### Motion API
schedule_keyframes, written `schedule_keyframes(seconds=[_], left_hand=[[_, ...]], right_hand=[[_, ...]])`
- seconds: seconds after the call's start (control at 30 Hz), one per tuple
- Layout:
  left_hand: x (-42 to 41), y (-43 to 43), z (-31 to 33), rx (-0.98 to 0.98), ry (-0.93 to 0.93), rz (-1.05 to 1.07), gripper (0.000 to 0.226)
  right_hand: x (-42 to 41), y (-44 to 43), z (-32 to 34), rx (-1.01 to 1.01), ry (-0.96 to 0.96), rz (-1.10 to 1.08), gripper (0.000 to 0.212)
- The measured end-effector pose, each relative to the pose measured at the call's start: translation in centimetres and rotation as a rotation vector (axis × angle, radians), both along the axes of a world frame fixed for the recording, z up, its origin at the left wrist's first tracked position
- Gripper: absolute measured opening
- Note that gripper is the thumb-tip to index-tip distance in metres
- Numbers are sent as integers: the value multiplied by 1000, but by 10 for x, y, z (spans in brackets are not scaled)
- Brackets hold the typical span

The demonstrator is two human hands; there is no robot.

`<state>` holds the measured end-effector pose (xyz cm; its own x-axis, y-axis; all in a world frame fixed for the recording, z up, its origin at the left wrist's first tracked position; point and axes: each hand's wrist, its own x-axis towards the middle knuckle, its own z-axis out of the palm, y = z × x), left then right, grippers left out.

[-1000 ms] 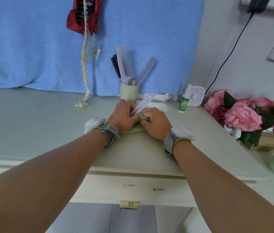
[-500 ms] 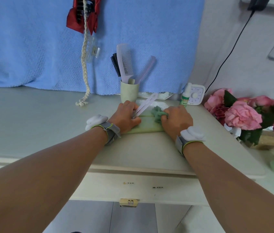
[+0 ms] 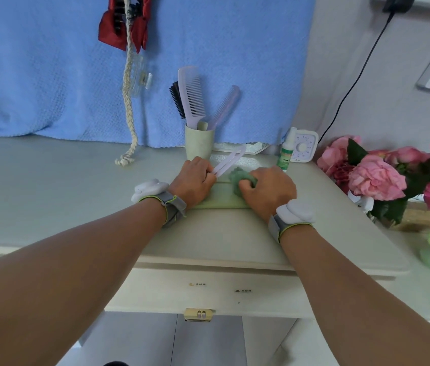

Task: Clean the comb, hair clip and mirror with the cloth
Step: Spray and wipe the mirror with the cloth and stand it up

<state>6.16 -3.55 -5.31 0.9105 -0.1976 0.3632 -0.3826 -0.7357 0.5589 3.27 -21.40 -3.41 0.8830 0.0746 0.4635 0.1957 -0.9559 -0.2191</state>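
Since earlier frames, right hand [image 3: 269,191] with bunched cloth [image 3: 237,177] drawn rightward, apart from left hand [image 3: 191,180]. Left hand pinches base of hair clip [image 3: 228,162], prongs angled up-right above green mat [image 3: 219,200]. Cloth just beside clip, gripped in right fist. Combs [image 3: 191,93] upright in cup [image 3: 199,141] behind. Judged: clip wipe under way; combs, mirror left; mirror not identifiable.

The towel [image 3: 50,75] is blue with a waffle weave, the bow [image 3: 111,30] dark red, the braided cord [image 3: 129,83] cream, and the surface [image 3: 50,186] pale greyish cream. The hair clip [image 3: 240,151] and comb [image 3: 191,93] are pale lilac, the cup [image 3: 199,142] pale green, and the cloth [image 3: 237,177] dull sage on a lighter green mat [image 3: 221,199]. The flowers [image 3: 376,178] are pink with dark green leaves, and the wristbands [image 3: 173,207] are grey edged in lime.
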Motion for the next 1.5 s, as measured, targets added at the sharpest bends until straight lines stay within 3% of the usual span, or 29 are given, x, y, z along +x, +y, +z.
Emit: schedule_keyframes(seconds=[0.1, 0.2, 0.3, 0.47, 0.57, 0.7, 0.8, 0.97, 1.1, 1.17, 1.23, 1.37, 1.5], left_hand=[[3, 1, -1, -16, 28, 1, 36], [6, 1, -3, -2, 6, -9, 40], [8, 2, -3, -15, -2, -22, 37], [6, 5, 2, -125, 16, -9, 32], [5, 4, 0, -144, 48, -29, 48], [5, 2, -5, 61, 11, -122, 74], [8, 2, -6, 130, -17, -124, 64], [6, 0, -7, 131, -63, -114, 46], [3, 0, -6, 136, -55, -101, 43], [3, 0, -6, 129, -48, -125, 36], [3, -1, -5, 131, -55, -109, 33], [4, -3, -5, 138, -69, 10, 27], [3, 0, -5, 142, -55, 17, 30]], right_hand=[[-1, -2, 1, -104, 22, -85, 28], [-3, 7, -9, -175, -32, 151, 38], [-2, 15, -15, -12, -62, 490, 46], [-8, 10, -14, 268, 30, 623, 42], [-5, 0, -13, 363, 74, 591, 41], [-3, -7, -10, 504, 79, 505, 29], [-5, -12, -9, 469, 65, 406, 35], [22, -19, -11, 387, 18, -29, 40], [38, -7, -11, 204, 30, -104, 26], [40, 0, -8, 181, 51, -182, 32], [44, 2, -7, 160, 71, -153, 34], [34, -2, -15, 178, 39, 114, 24], [12, 6, -11, 207, 27, 298, 36]])
